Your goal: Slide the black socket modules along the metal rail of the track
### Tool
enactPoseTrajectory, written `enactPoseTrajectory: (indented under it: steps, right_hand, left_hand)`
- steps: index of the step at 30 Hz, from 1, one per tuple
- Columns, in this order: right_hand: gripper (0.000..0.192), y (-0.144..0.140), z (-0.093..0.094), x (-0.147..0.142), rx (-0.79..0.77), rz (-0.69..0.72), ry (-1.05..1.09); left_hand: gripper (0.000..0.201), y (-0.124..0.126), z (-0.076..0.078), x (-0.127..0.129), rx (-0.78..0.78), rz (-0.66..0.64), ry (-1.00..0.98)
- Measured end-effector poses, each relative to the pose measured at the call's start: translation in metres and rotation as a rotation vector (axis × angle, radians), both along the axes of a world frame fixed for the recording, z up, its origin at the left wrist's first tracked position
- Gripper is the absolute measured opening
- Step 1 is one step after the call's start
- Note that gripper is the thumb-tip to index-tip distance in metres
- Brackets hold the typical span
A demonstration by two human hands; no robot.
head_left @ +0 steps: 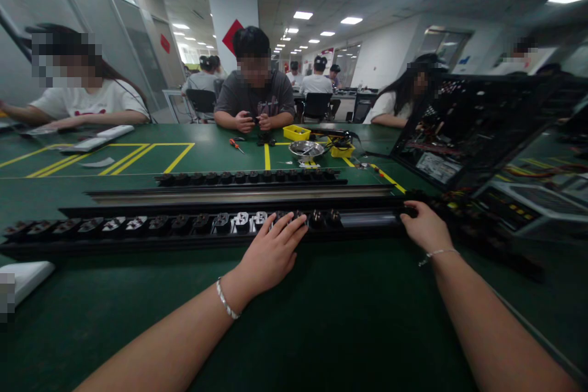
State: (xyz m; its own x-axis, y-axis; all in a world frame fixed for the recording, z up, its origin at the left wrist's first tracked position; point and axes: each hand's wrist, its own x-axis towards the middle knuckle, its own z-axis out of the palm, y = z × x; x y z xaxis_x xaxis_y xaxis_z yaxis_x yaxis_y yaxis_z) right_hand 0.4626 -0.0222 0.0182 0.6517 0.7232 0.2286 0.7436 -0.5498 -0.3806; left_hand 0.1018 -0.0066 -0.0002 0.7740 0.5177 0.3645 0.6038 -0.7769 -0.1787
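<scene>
The left hand [271,251] lies flat, fingers spread over the sockets of the long socket strip [184,226], gripping nothing; the right hand [425,228] clasps the strip's bare end (apparently unfilled), so filling seems mostly done.

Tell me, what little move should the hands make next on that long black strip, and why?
Probably slide the left hand a little rightward along the long black strip. Its fingers rest on the last sockets in the row, and the stretch between them and the right hand, which steadies the strip's end, looks bare.
</scene>
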Motion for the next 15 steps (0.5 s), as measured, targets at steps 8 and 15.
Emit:
enactPoseTrajectory:
  steps: [8, 15]
  right_hand:
    - [0.045, -0.0001, 0.0006, 0.0012, 0.008, -0.020, 0.028]
    - [0.043, 0.0006, -0.0040, 0.0084, 0.053, -0.022, 0.019]
  left_hand:
    - [0.054, 0.0000, 0.0002, 0.0003, -0.013, 0.002, -0.003]
    - [0.054, -0.0007, 0.0008, 0.0001, -0.015, 0.003, -0.007]
